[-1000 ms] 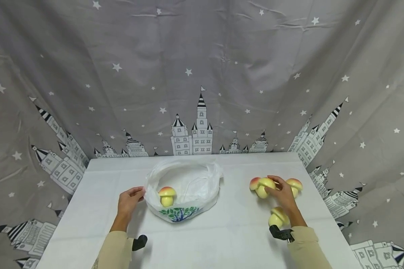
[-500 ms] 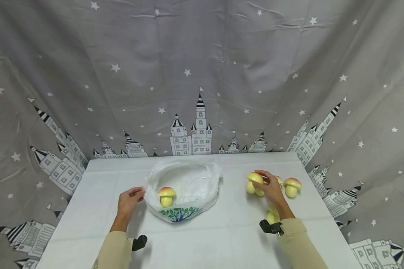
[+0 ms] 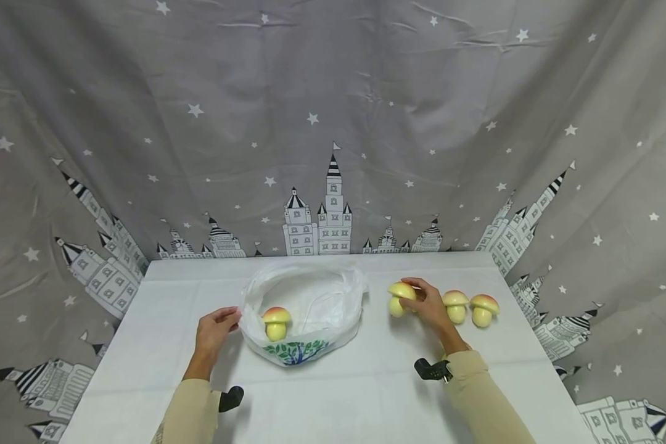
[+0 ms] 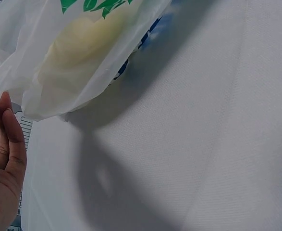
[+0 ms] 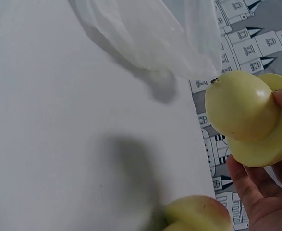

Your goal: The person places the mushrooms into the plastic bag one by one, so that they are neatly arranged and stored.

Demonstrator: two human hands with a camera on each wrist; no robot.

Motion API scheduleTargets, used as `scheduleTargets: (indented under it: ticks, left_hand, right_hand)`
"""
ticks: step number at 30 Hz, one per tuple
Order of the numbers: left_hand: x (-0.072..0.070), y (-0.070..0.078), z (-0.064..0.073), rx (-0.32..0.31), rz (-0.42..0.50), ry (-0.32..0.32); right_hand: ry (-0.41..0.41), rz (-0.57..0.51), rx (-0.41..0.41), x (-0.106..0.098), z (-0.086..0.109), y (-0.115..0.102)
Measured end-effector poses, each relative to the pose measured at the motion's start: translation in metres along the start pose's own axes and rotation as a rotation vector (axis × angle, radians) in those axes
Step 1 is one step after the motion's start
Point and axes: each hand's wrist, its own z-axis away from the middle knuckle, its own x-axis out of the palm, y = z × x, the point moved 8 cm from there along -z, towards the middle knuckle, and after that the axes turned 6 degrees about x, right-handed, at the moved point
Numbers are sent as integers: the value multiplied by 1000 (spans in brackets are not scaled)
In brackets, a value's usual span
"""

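Observation:
My left hand [image 3: 213,338] pinches the left edge of a white plastic bag [image 3: 341,333], which sits with its mouth open on the table. Green leaves and a blue tree trunk are printed on its front. Inside lies one toy mushroom [image 3: 276,330] with a yellow stem and reddish cap, showing pale through the plastic in the left wrist view. To the right of the bag, my right hand [image 3: 430,306] grips another yellow toy mushroom [image 5: 244,108] between thumb and fingers. In the right wrist view, this mushroom is raised above the table, its rounded stem toward the bag.
Two more toy mushrooms, one nearer the hand [image 3: 456,306] and one farther right [image 3: 484,310], stand on the white-covered table [image 3: 333,407]. Another is mostly hidden by my right forearm. A grey curtain [image 3: 333,123] with castles and stars hangs behind the table.
My right hand has moved left toward the bag, carrying the gripped mushroom away from the others and uncovering those at the right. My left hand stays at the bag's edge.

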Motion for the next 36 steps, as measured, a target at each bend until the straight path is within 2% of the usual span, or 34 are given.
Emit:
scheduleTargets:
  ticks: [5, 6, 7, 11, 16, 21, 24, 32, 36]
  left_hand:
    - [-1, 2, 1, -16, 10, 7]
    - [0, 2, 1, -13, 4, 5]
    - [0, -4, -2, -34, -39, 32]
    - [1, -3, -2, -29, -32, 33]
    - [0, -1, -2, -23, -34, 36]
    - [-1, -5, -3, -26, -55, 23]
    - [-2, -5, -1, -21, -70, 23]
    - [-1, -4, 1, -14, -25, 29]
    - [-1, -3, 1, -19, -25, 31]
  right_hand:
    - [-11, 2, 7, 14, -14, 10]
    - [-18, 10, 5, 17, -18, 14]
    - [-22, 8, 4, 19, -21, 18]
    - [-25, 29, -6, 30, -30, 23]
    - [-27, 84, -24, 42, -35, 15]
    - [-85, 67, -29, 58, -30, -8]
    - [-113, 59, -5, 66, -26, -19]
    - [-100, 113, -81, 78, -50, -1]
    - [-121, 88, -55, 87, -53, -3]
